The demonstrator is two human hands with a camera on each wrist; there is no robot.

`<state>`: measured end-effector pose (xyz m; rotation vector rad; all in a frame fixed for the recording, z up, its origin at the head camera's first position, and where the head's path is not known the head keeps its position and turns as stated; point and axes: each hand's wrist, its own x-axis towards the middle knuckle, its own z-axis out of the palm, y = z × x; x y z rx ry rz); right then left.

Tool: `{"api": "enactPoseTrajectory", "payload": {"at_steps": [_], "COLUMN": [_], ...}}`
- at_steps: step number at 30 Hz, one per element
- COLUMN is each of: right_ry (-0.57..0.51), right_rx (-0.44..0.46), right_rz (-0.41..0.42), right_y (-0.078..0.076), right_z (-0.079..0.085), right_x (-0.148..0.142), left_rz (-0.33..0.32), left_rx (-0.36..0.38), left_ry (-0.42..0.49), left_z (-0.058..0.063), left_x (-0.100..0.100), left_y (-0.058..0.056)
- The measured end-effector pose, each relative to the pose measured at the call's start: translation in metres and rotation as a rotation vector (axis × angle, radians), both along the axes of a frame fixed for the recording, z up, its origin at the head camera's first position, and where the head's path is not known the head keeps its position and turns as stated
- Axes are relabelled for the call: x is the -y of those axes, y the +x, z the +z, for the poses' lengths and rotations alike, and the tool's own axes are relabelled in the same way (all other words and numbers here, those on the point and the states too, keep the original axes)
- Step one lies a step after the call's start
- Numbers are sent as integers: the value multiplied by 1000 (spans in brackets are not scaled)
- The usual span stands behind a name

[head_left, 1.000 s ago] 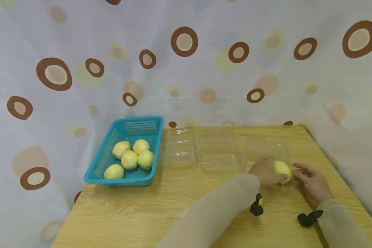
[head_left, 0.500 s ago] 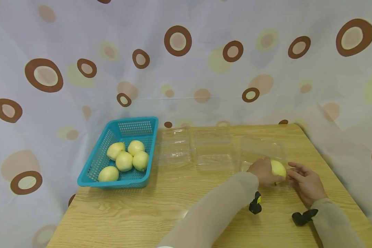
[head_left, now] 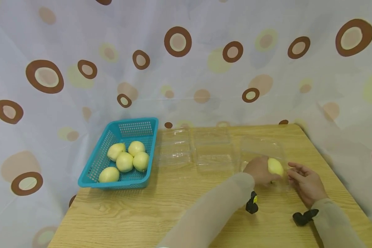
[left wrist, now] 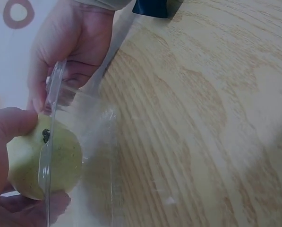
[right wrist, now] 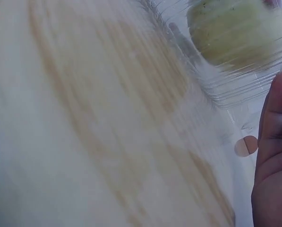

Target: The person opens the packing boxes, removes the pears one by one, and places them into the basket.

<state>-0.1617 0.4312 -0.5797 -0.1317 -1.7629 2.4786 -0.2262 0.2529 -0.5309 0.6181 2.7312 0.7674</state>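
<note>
A pale yellow pear (head_left: 275, 167) is in the grasp of my left hand (head_left: 261, 171), thumb on the near side. In the left wrist view the pear (left wrist: 63, 161) sits behind the rim of a clear plastic box (left wrist: 100, 151), its dark stem end facing the camera. My right hand (head_left: 308, 184) pinches the box's right edge between thumb and fingers. The right wrist view catches only part of that hand (right wrist: 275, 165), beside the ridged clear wall with the pear (right wrist: 226, 30) behind it. Behind the hands the box's raised lid (head_left: 263, 146) shows.
A blue plastic basket (head_left: 117, 184) with several pears (head_left: 124, 162) stands at the left. Two more clear boxes, one at the left (head_left: 175, 148) and one in the middle (head_left: 214, 151), lie open along the back of the wooden table (head_left: 136, 213). A patterned curtain (head_left: 161, 82) hangs behind.
My left hand and the pear have shifted slightly left and away from me, and the pear has tilted. My right hand stays at the box's edge. The head view has turned slightly right.
</note>
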Motion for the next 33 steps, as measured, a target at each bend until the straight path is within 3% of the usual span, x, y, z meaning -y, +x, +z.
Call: {"api": "enactPoseTrajectory", "payload": {"at_steps": [7,16,20,29,33], "right_ry": [13,3,-28,-32,-51], "right_rx": [-16,3,18,27,15], "right_rz": [-2,-8,2,-5,13], "right_y": [-1,-1,0,-2,-2], "right_z": [1,4,3,0,0], "right_x": [-2,-1,-2,-4,-4], "left_rz": [-34,-9,-27,-80,-73], "left_rx": [-61,-18,-23,-108,-131], "left_ry": [45,162,203,272,296], "left_z": [0,21,30,50,57], "left_x": [12,45,60,90,105], "left_y": [-11,-7,-4,-8,-10]}}
